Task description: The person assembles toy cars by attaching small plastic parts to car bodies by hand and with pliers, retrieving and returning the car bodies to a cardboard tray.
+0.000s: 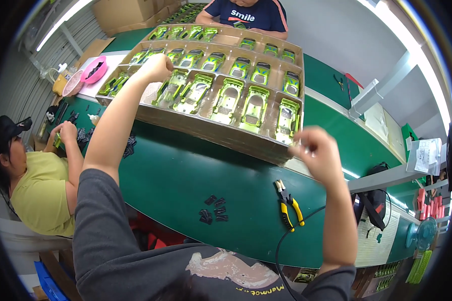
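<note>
My left hand [158,68] is over the left part of a brown divided tray [211,131], fingers curled down beside the green toy car bodies [192,93]. What the fingers hold, if anything, is hidden. At the tray's front right corner is my right hand [317,154], slightly blurred, its fingers curled in by the rim; I cannot make out anything in them. Rows of bright green car bodies fill many of the tray's compartments; those in the back rows have dark windows. One car shell [287,120] lies closest to my right hand.
Yellow-and-black pliers [289,205] and small black parts [216,209] lie on the green table [165,173]. A black cable [281,246] crosses the front edge. One co-worker [40,185] sits at left, another [246,17] beyond the tray. Pink basket [94,70] stands at far left.
</note>
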The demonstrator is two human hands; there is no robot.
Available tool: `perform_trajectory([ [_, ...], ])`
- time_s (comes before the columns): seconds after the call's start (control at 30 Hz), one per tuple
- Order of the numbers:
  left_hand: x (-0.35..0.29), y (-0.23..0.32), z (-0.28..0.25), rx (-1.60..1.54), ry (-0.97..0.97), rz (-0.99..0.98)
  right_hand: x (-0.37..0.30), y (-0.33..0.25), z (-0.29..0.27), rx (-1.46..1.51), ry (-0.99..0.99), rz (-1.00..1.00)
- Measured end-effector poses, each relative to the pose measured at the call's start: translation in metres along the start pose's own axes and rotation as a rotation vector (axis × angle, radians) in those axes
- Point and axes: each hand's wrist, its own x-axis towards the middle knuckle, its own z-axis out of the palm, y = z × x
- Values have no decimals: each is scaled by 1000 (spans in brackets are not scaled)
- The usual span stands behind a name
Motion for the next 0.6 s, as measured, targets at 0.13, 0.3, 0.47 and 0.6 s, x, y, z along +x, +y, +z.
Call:
perform_trajectory([
  [0.13,-24,36,14,126,231,95,114,31,-6,-346,116,76],
  [0.3,-114,75,13,-72,440,318,192,34,18,-691,116,352],
  [0.47,-209,103,8,-333,211,340,221,26,26,-821,14,464],
  [0.6,-246,108,23,-466,159,335,231,37,21,-713,84,490],
])
